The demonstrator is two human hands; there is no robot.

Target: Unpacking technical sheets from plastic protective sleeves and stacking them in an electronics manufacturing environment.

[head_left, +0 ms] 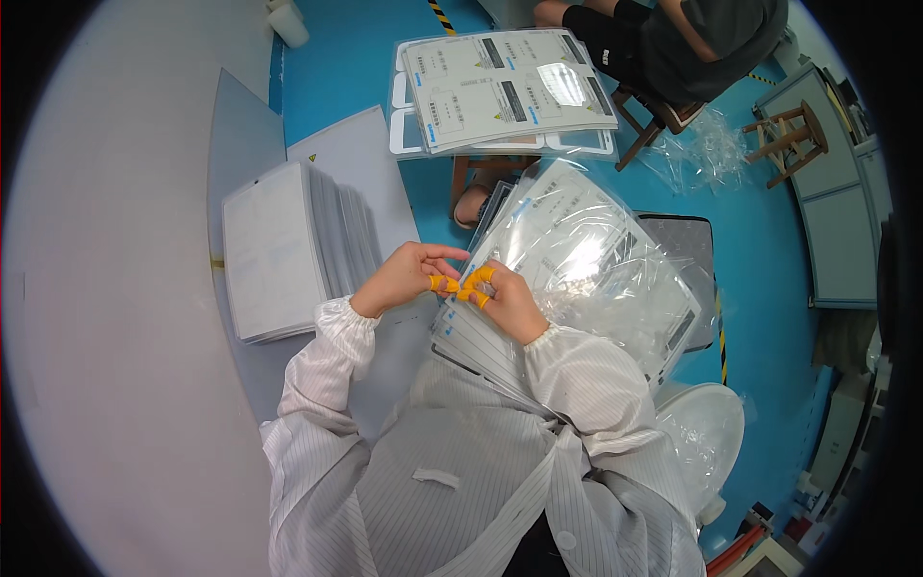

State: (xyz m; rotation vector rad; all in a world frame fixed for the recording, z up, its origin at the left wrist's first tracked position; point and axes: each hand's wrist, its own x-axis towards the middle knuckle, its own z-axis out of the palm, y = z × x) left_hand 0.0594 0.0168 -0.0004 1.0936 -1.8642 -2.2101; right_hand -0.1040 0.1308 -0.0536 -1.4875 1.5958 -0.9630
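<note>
My left hand [409, 274] and my right hand [507, 298] meet at the left edge of a stack of printed panels [553, 231] on my lap. Yellow finger cots cover several fingertips. My left hand's thumb tip pinches close against the right hand's fingertips, while its upper fingers stretch toward the stack. The right hand's fingers are curled and pressed together. Whatever lies between the fingertips is too small to make out. Shiny clear film [591, 255], wrinkled and reflecting light, covers the top panel. Lower panels fan out toward my body.
At my left a stack of white panels [269, 250] stands on a grey board [370, 144]. Ahead, more printed sheets [510, 87] lie on a stool. A seated person [687, 48] is at far right, near crumpled film [707, 144] and a wooden stool [793, 135]. A round white bin [726, 433] stands near right.
</note>
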